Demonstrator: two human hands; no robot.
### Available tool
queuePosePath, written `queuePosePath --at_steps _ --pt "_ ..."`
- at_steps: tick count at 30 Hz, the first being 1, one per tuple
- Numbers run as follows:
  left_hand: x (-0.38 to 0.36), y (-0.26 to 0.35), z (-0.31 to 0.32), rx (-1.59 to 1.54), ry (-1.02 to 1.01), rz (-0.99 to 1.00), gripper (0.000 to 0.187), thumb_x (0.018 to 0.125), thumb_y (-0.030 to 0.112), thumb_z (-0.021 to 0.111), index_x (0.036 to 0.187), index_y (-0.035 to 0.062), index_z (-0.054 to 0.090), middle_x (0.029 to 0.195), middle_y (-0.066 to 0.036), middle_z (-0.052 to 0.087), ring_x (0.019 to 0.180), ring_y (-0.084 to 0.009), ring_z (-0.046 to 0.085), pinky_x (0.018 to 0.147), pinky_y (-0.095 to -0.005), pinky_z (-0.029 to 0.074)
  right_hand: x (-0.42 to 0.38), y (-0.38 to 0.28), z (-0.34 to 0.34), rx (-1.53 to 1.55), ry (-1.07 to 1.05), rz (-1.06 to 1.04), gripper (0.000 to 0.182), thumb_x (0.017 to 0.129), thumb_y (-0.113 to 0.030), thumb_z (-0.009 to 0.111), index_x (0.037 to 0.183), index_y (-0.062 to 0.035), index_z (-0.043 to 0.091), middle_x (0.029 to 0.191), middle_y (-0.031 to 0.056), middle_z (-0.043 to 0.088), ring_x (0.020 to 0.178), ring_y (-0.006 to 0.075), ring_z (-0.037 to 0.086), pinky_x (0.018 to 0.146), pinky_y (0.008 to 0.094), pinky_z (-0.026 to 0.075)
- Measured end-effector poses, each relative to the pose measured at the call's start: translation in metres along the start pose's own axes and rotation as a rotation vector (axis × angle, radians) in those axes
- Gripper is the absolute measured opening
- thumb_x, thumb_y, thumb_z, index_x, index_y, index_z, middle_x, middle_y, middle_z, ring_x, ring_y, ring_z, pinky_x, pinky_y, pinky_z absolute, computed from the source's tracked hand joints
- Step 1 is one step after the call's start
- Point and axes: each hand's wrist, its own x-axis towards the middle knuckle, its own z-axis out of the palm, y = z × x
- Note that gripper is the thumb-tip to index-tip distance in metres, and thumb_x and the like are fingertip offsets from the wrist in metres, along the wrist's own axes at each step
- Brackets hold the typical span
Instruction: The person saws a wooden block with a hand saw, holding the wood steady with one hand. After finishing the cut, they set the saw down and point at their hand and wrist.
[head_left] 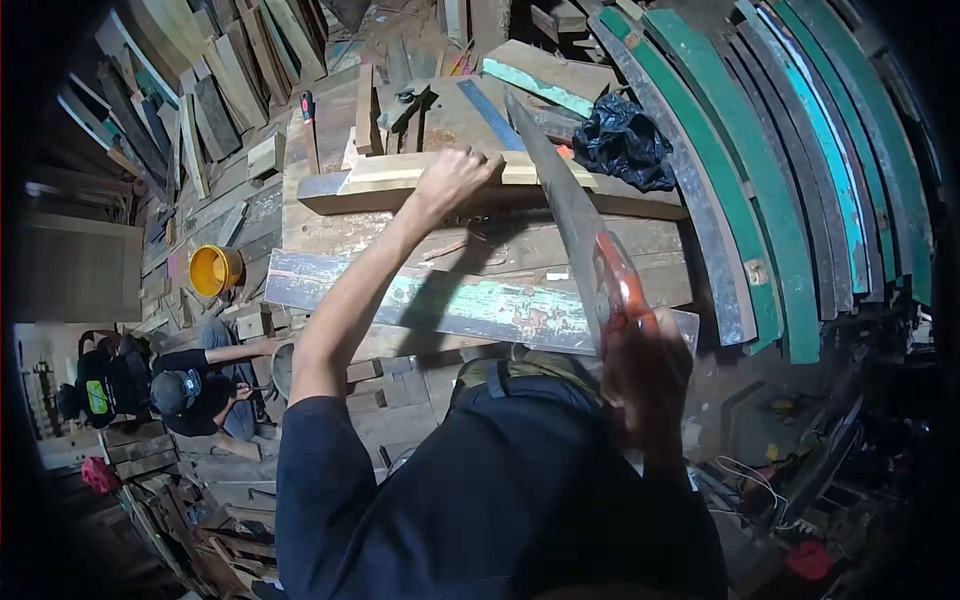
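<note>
My right hand (648, 375) is wrapped round the orange handle of a handsaw (568, 195). The saw's long blade points away from me and overlaps the right part of a wooden beam (390, 198) in this view. On the beam's pale upper face, my left hand (458, 180) rests with its fingers curled over the wood, left of the blade. Closer to me lies a board (470, 305) with worn, peeling green paint, and the shadow of my left arm falls across it.
Behind the beam are short wood blocks (367, 110), a metal ruler (490, 115), a red-and-black-handled tool (309, 125) and a black plastic bag (625, 145). Long green-painted boards (715, 150) lean at right. At left are a yellow bucket (215, 270) and seated people (180, 390).
</note>
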Motion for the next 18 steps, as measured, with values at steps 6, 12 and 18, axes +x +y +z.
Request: queuePosePath --at_steps 6,12,18 --pt "0.003 -0.007 -0.022 -0.107 0.004 0.023 0.028 0.089 0.012 0.063 0.117 0.0068 0.063 0.080 -0.009 0.073 0.072 -0.0237 0.074 0.056 -0.0357 0.055 0.010 -0.023 -0.034 0.480 0.097 0.371 0.016 0.098 -0.005 0.063 0.113 -0.0016 0.066 0.084 0.0002 0.056 0.059 0.0064 0.051 0.048 0.0272 0.038" --pt "0.020 -0.017 -0.039 -0.208 -0.193 -0.054 0.024 0.083 0.008 0.066 0.107 0.0064 0.070 0.080 -0.014 0.074 0.077 -0.0299 0.076 0.062 -0.0400 0.060 0.018 -0.029 -0.037 0.658 0.059 0.585 0.021 0.097 -0.007 0.064 0.118 -0.0018 0.065 0.081 0.0002 0.055 0.055 0.0057 0.049 0.046 0.0252 0.036" --pt "0.023 -0.013 -0.022 -0.290 -0.187 -0.096 0.030 0.080 0.001 0.065 0.109 0.0087 0.061 0.079 -0.018 0.071 0.076 -0.0374 0.073 0.066 -0.0476 0.058 0.018 -0.008 -0.011 0.248 0.159 0.191 0.025 0.097 -0.009 0.065 0.121 -0.0026 0.063 0.073 0.0003 0.053 0.051 0.0063 0.047 0.045 0.0245 0.035"
